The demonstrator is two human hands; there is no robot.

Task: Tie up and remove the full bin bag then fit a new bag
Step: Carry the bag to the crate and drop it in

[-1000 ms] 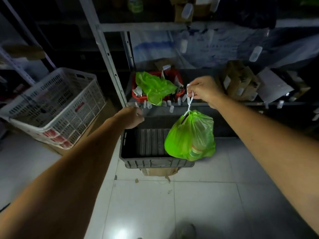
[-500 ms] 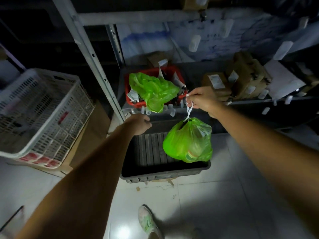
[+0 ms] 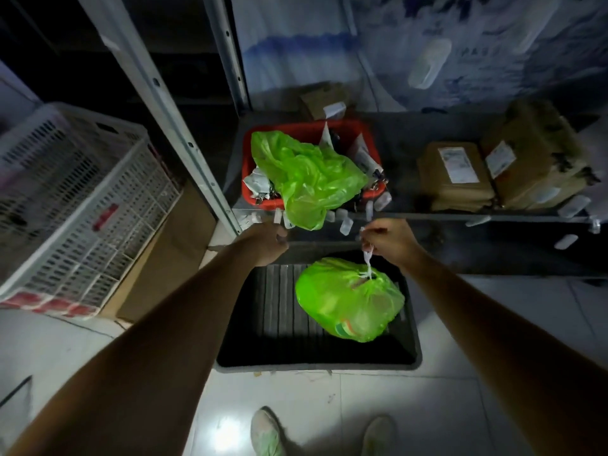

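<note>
So the view has tipped down a lot compared with a second ago, both shoes show at the bottom now, and the white crate [image 3: 75,205] has slid further out to the left. Left hand [image 3: 267,242] is curled loosely near the shelf edge, just under the loose green bag [image 3: 309,177] that's draped over the red basket [image 3: 309,131]; can't tell if it's holding anything, looks empty. It's barely moved. The big change: the full bag [image 3: 350,299] hung clear in the air earlier, and now it's down over the black tray [image 3: 316,360], maybe resting in it. Right hand [image 3: 388,241] is pinched shut on the white drawstring [image 3: 367,261]. So tying looks done and the bag is out; fitting the loose bag is probably next.
</note>
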